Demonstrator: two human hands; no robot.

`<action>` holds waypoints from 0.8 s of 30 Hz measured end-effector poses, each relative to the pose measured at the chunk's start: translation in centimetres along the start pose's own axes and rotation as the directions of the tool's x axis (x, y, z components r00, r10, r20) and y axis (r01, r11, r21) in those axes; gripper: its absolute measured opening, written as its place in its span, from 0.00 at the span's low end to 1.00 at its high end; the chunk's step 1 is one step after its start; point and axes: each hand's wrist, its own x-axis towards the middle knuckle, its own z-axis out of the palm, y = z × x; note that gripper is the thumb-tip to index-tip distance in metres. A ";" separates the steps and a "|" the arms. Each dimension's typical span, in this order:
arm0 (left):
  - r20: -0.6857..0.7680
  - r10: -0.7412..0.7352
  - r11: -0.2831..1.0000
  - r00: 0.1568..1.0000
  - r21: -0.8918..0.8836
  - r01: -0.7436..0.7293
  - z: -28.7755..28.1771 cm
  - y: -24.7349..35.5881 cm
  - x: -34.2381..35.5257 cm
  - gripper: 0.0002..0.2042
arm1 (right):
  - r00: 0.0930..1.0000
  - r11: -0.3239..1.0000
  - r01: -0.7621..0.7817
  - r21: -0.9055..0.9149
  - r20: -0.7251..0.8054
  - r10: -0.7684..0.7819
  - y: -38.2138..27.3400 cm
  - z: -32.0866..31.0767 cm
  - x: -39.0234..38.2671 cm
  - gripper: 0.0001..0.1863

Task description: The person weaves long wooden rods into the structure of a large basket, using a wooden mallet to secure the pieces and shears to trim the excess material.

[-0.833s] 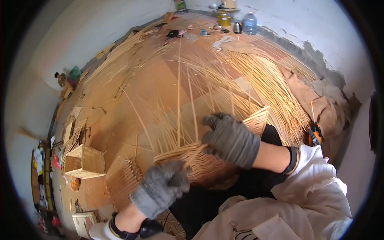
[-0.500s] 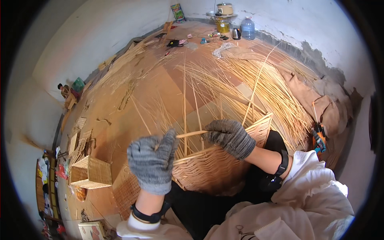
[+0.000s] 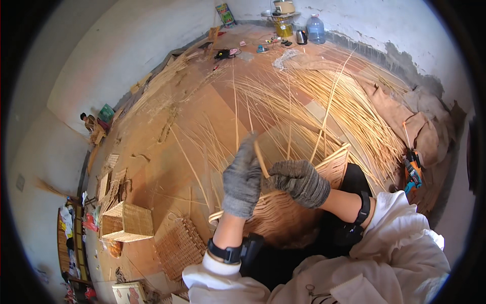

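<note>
A half-woven wicker basket rests across my lap, with upright willow stakes rising from its rim. My left hand, in a grey knitted glove, is closed around a pale willow rod above the rim. Beside it my right hand, gloved alike, pinches the same rod near its lower end. The rod slants upward to the left between the two hands. My left fingers are partly hidden behind the glove's back. Part of the basket's near wall lies in shade.
Loose willow rods spread in a thick bundle at the right. A finished wicker box and a flat woven panel lie at the left. Near the right wall is a power drill. Another person sits far left.
My left hand has moved right, closer to my right hand. The rod between them has swung from nearly level to steeply tilted. The view has shifted slightly.
</note>
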 end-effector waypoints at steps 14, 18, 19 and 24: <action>0.146 -0.309 0.948 0.940 0.130 0.291 -3.1 -3.7 -3.0 0.12 | 0.914 0.724 -0.405 0.559 0.275 0.299 2.0 0.1 4.4 0.18; 0.275 0.033 0.925 0.961 0.355 -0.133 -8.5 -3.8 -3.9 0.12 | 0.782 0.686 -0.623 0.376 0.303 0.544 0.6 0.1 6.4 0.17; 0.272 0.034 0.929 0.962 0.346 -0.130 -8.2 -4.4 -4.5 0.12 | 0.745 0.692 -0.667 0.276 0.256 0.616 0.5 0.0 6.5 0.16; 0.246 0.045 0.938 0.968 0.323 -0.125 -6.8 -4.9 -5.7 0.11 | 0.750 0.704 -0.661 0.259 0.197 0.632 -0.1 -0.4 6.5 0.15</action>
